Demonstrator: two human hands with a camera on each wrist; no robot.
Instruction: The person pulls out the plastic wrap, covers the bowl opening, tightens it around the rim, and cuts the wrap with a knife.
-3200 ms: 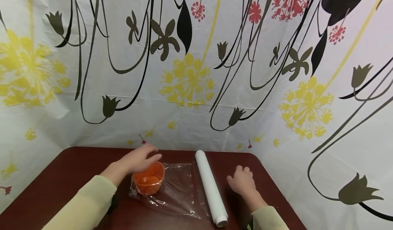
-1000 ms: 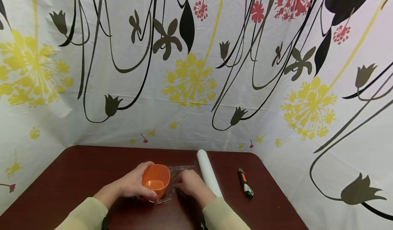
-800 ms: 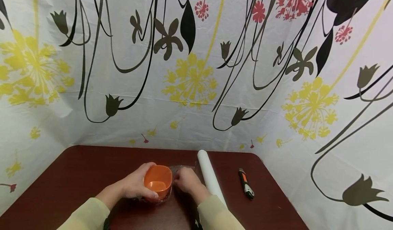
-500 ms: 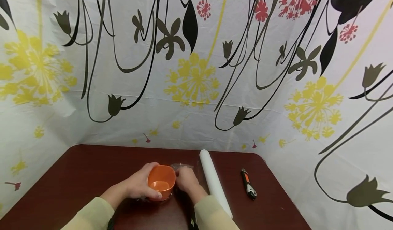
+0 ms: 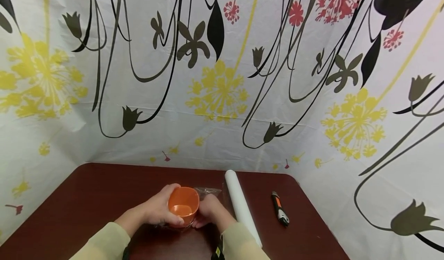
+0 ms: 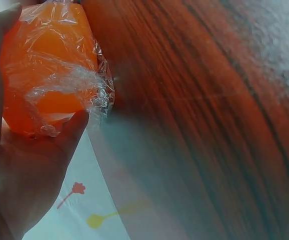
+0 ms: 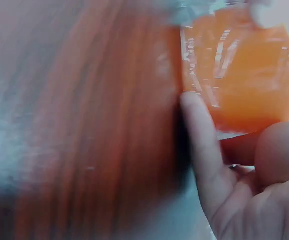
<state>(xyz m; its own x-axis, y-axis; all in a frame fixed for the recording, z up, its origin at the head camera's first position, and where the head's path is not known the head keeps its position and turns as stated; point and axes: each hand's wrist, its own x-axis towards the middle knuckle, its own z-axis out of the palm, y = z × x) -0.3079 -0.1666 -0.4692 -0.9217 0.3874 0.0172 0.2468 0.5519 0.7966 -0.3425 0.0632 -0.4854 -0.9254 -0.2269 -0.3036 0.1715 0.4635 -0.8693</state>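
Observation:
An orange bowl (image 5: 184, 204) with a rounded-square rim faces me, tilted, over the table. My left hand (image 5: 160, 206) grips its left side, thumb toward the near side and fingers behind. Clear plastic wrap (image 6: 64, 75) lies crumpled around the bowl's outer wall, bunched near the left thumb. My right hand (image 5: 209, 210) is at the bowl's right side. In the right wrist view one straight finger (image 7: 200, 132) presses against the wrapped wall. A loose flap of wrap shows just beyond that hand in the head view.
A white roll of plastic wrap (image 5: 241, 204) lies lengthwise to the right of my right hand. Farther right rests a black and orange utility knife (image 5: 280, 209). The dark red table (image 5: 114, 179) ends at a flower-patterned cloth wall (image 5: 215, 144) behind and on both sides.
My left hand came down to grip the bowl; my right hand crossed from beyond the roll to the bowl. The spread wrap is now gathered round it. Lately a right finger reached toward the bowl's base.

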